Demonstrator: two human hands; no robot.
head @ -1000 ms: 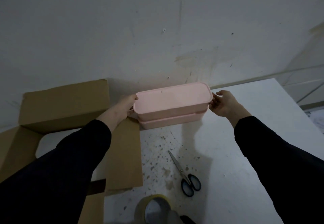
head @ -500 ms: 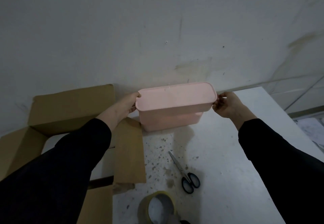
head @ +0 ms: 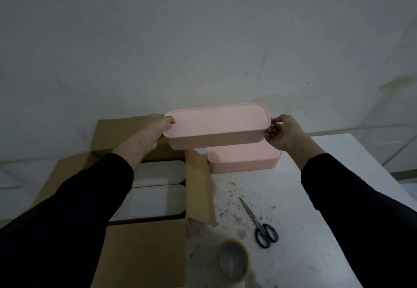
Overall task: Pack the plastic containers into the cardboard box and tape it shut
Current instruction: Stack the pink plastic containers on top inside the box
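- A pale grey plaster wall (head: 203,39) fills the far side, marked with small holes and faint scuffs.
- A brownish stain (head: 399,82) streaks the wall at far right.
- A white table (head: 327,188) stands against the wall, its top speckled with dark spots.
- The light is dim and even.

1. The worktop (head: 282,199) is white, its surface speckled with small dark spots and stains.
2. A pair of scissors (head: 259,224) lies flat on the worktop, blades shut and pointing away toward the wall, black handle loops toward the near edge.
3. Behind the worktop rises a pale wall (head: 203,39), scuffed, with small dark marks and a brownish smear at the right.
4. Beyond the worktop's right edge, part of the floor (head: 406,188) shows, dim and blurred.
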